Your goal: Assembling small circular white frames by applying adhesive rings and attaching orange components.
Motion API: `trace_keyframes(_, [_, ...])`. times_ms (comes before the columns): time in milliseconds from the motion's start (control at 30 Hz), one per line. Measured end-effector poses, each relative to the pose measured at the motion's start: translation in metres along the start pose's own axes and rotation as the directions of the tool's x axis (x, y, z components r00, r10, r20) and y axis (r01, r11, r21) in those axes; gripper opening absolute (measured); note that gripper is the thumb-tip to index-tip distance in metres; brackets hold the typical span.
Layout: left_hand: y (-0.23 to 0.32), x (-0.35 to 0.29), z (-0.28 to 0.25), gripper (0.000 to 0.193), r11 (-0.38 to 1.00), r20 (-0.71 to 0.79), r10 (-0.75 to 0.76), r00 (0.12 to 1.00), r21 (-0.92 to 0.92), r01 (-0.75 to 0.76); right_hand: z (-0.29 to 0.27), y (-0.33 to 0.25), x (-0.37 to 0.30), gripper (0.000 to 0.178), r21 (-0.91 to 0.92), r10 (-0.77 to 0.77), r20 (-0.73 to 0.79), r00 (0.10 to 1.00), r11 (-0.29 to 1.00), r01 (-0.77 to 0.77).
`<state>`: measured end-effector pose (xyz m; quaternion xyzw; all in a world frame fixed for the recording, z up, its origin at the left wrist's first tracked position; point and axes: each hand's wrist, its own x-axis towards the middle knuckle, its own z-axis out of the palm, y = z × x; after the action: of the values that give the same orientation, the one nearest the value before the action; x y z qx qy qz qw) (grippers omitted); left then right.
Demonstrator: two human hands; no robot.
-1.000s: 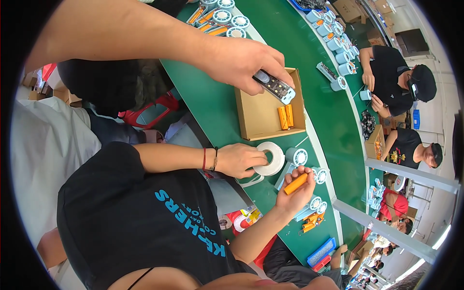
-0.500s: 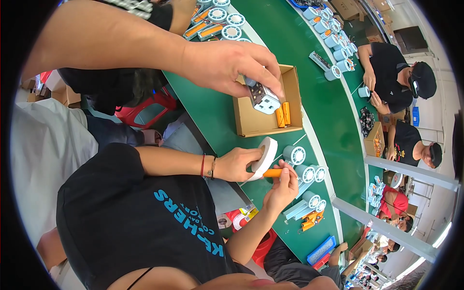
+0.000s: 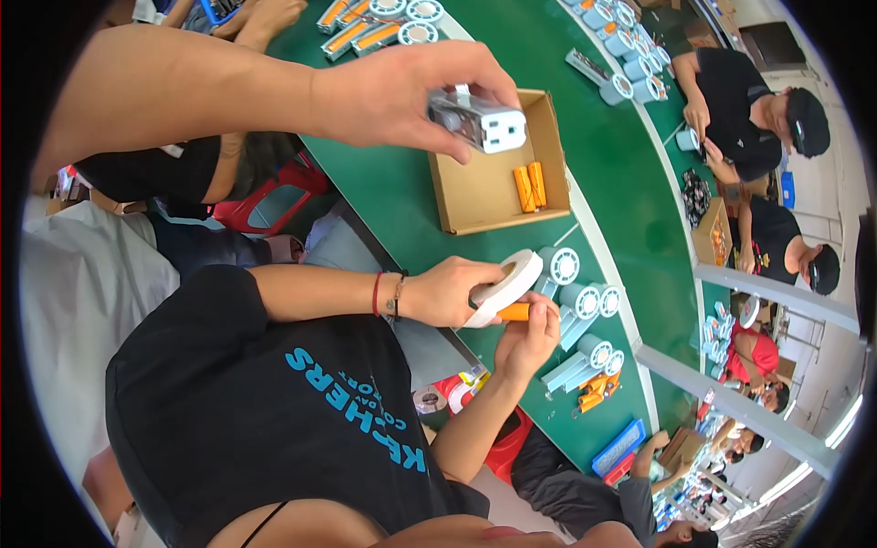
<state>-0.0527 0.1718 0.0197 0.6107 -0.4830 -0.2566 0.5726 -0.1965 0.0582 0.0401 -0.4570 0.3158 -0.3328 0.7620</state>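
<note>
Orange cell (image 3: 513,311), likely light, rigid and slick, sat pinched by its end in the right hand (image 3: 525,338) just below the cardboard box (image 3: 457,196), while the left hand (image 3: 448,292) gripped the white tape roll (image 3: 507,283).

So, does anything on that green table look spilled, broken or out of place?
Nothing is clearly wrong. The orange cylinders lie neatly in the open cardboard box; only a few small orange parts near the green table edge look jumbled.
</note>
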Motion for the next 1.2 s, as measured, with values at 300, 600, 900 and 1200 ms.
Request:
trace_keyframes(300, [-0.002,0.003,-0.007,0.045,0.998,0.137,0.049,0.989,-0.043,-0.043,-0.013,0.013,0.016,0.018,-0.04,-0.178,-0.119,0.977,0.984,0.174])
trace_keyframes(600, [0.005,0.001,0.013,0.046,0.996,0.011,0.054,0.998,-0.077,-0.053,0.022,0.011,0.018,0.021,0.101,-0.125,-0.344,0.931,0.98,0.17])
trace_keyframes(900, [0.01,0.005,-0.003,0.043,0.996,0.084,0.073,0.994,0.035,-0.076,0.02,0.008,0.012,0.02,-0.193,-0.358,-0.359,0.862,0.932,0.307])
trace_keyframes(1200, [0.022,0.017,-0.038,0.04,0.843,0.234,0.234,0.943,0.434,-0.317,0.019,-0.038,0.026,0.028,-0.262,-0.426,-0.253,0.869,0.895,0.362])
